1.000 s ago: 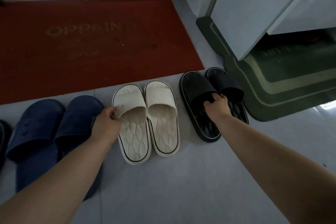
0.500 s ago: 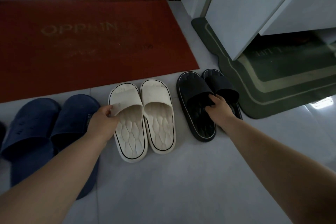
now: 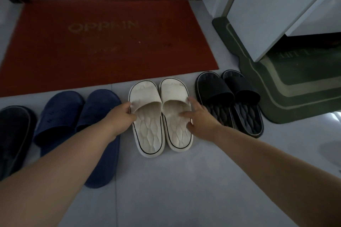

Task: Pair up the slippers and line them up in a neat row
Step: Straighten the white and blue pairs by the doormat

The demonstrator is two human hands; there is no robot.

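Head cam: white slippers (image 3: 149,134) sit dead centre on the floor (image 3: 184,190), navy pair (image 3: 62,108) at 9 o'clock, black pair (image 3: 228,88) at 3. Left grip (image 3: 120,116) pinches the left strap and right grip (image 3: 201,118) lies released on its mate, probably to square them together.

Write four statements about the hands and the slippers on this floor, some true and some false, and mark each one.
1. The left hand grips the strap of the left white slipper. True.
2. The right hand holds the black pair. False: its spread fingers touch the right white slipper, and nothing touches the black pair.
3. The blue pair lies to the left of the left white slipper. True.
4. The black pair stands on the red mat. False: it stands on the grey floor, right beside the green mat.
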